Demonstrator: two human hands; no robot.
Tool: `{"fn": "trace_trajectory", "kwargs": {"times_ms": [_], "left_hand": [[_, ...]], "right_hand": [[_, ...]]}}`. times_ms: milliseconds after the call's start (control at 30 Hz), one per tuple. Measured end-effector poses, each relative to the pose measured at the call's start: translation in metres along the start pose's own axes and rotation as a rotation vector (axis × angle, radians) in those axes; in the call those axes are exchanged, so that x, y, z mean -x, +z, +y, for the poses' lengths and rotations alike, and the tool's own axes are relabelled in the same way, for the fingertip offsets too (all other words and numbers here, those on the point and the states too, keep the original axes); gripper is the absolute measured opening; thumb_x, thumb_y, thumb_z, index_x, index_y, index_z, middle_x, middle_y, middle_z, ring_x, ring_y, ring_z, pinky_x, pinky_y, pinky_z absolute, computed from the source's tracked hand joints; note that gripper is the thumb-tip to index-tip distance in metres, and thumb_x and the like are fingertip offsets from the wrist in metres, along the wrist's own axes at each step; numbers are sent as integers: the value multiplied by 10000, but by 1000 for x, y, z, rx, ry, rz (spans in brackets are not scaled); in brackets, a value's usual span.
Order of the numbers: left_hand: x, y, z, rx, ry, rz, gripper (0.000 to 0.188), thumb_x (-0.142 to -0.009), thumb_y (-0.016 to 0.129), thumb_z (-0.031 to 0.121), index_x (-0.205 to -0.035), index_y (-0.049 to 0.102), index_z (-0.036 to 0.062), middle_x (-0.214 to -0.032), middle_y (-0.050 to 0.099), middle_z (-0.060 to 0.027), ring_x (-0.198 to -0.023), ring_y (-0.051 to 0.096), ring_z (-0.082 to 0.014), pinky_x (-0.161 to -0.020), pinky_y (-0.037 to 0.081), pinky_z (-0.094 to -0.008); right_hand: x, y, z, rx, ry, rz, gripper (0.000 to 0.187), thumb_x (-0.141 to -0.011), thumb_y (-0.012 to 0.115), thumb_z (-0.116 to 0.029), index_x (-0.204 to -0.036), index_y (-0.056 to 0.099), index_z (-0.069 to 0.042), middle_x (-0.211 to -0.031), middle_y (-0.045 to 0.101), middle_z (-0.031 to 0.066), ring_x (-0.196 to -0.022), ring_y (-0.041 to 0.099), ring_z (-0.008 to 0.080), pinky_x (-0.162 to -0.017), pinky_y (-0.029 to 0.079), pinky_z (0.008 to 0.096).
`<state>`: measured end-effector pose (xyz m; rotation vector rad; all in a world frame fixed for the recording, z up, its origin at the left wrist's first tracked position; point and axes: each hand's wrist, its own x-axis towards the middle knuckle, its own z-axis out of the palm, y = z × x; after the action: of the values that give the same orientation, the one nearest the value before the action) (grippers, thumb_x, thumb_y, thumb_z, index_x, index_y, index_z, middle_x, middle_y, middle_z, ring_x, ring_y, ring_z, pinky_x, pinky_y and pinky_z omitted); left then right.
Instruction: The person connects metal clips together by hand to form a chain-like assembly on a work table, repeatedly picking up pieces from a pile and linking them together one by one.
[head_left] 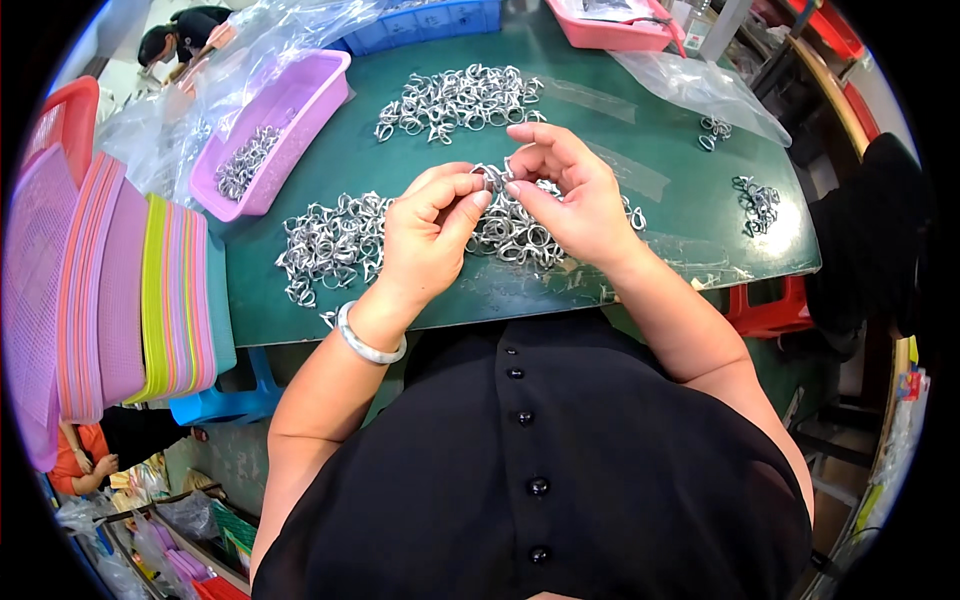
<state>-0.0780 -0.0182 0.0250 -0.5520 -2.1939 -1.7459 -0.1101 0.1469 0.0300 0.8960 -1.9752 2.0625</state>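
Between my two hands, above the green table (320, 150), I hold a small silver-grey metal ring (484, 172). My left hand (428, 232) pinches it between thumb and fingers. My right hand (578, 205) grips the other side with thumb and forefinger, its other fingers curled loosely. The fingertips partly hide the ring, and I cannot tell if there is more than one. Under and beside my hands lie heaps of like rings: a left heap (325, 245) and a middle heap (515, 238). Farther back is another heap (465, 98).
A purple basket (290, 135) at the left holds more rings. Small ring clusters (758, 205) lie far right. Stacked coloured baskets (130, 280) stand at the left edge; a blue crate (425, 20) and a pink tray (610, 32) are at the back. Another person (185, 35) works beyond.
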Motion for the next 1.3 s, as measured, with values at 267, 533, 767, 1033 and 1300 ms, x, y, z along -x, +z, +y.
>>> {"fn": "trace_trajectory", "kwargs": {"times_ms": [267,533,767,1033,1300], "left_hand": [[1,5,-2,54,0,79,109,-776,572,8,-877,600,-20,-913,568,-95,-756,544,-116,-647,443,-218],[1,3,-3,-6,37,84,110,-772,582,19,-873,599,-22,-902,568,-93,-735,546,-117,-622,444,-219],[4,0,-8,15,23,88,106,-777,583,24,-873,595,-21,-904,574,-88,-736,550,-116,-635,446,-217],[4,-5,0,493,-315,39,157,-883,445,88,-953,530,-23,-892,591,-78,-778,574,-122,-710,485,-251],[5,-11,-1,585,-401,53,145,-884,450,107,-955,523,4,-889,597,-94,-773,596,-150,-704,496,-265]], "right_hand": [[2,1,5,-1,-3,-17,371,-727,559,66,-1080,478,-15,-814,535,39,-748,532,95,-705,458,234],[1,3,6,-142,65,-18,350,-740,560,65,-1064,444,1,-952,504,75,-843,516,111,-725,449,242],[-1,4,9,-288,129,-20,373,-746,551,61,-1086,412,-7,-955,514,84,-856,522,121,-769,438,246],[-2,4,7,-317,199,-39,358,-752,563,35,-1080,425,0,-964,527,89,-869,525,126,-777,440,251],[-5,2,7,-544,452,-14,299,-776,571,-23,-1045,453,35,-911,566,114,-789,560,134,-683,467,250]]}}
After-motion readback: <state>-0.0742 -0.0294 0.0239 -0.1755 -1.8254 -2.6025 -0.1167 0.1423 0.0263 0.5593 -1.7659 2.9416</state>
